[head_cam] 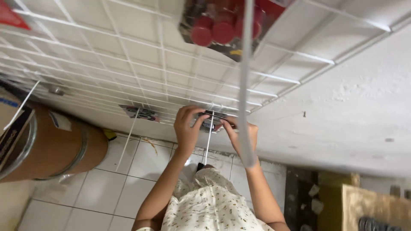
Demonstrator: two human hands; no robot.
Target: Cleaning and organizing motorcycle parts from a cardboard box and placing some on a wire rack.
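Left hand (187,128), centre frame: fingers curled, pinching the small dark packet (212,119) against the white wire grid (128,55). Right hand (243,136): fingers bent on the packet's other edge, partly hidden behind a blurred white rod (245,81). Top centre: clear pack (222,25) of red round caps, cut off. Far left: brown drum (55,145), contents unseen.

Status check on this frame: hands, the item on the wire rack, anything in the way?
Left hand and right hand both grip a small dark packet at a white hook on the wire grid. Blurred white rod crosses the right hand.
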